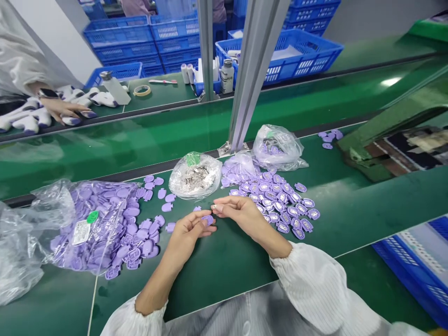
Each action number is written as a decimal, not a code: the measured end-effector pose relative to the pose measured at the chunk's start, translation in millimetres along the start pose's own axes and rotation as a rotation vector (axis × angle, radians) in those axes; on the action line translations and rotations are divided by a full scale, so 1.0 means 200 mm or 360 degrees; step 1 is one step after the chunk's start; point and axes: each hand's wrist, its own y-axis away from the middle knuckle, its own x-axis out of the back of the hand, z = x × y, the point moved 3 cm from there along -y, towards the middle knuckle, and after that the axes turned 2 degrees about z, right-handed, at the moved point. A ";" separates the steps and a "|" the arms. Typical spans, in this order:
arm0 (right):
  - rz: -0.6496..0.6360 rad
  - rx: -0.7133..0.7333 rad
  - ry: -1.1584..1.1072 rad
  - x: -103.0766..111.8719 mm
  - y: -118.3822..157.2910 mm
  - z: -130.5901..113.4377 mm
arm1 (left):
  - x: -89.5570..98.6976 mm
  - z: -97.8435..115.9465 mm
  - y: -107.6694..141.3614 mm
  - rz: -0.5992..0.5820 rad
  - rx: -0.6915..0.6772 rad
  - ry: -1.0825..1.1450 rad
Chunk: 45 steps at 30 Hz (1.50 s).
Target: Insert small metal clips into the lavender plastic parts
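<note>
On the green tabletop (224,275) of a belt line, the work at hand centres on one small part. The left hand (187,235) is half closed, its thumb and fingers curled about a lilac moulded piece (208,220), which it holds near the fingertips. The right hand (241,215) sits just beside it, fingers drawn toward the thumb, with nothing visibly held; whether a small item lies between those fingertips cannot be determined from this view. Both hands are bare, and the forearms emerge from white gathered sleeves (315,289). Loose lilac pieces (276,203) lie spread just ahead of the right hand, many showing a darker inset face. To the left, a clear plastic bag of lilac pieces (101,228) lies open, with a white label (81,232) and a green sticker (92,216) on it. Farther along the tabletop are a clear bag of small silver parts (195,175) and a second clear bag holding lilac pieces (276,148). Aluminium uprights (252,79) rise from the line's far edge. Beyond them, on a parallel belt, a co-worker's hand (65,109) rests among white-and-lilac moulded items (28,119), near a roll of tape (142,90). Blue plastic crates (280,60) are stacked farther back, and white bottles (227,77) stand in a blue tray. Another blue crate (413,266) sits low at the right.
</note>
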 end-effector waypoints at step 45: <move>-0.0074 -0.0054 0.0177 -0.01 -0.02 0.03 | -0.01 0.00 -0.01 0.0121 -0.0012 0.0239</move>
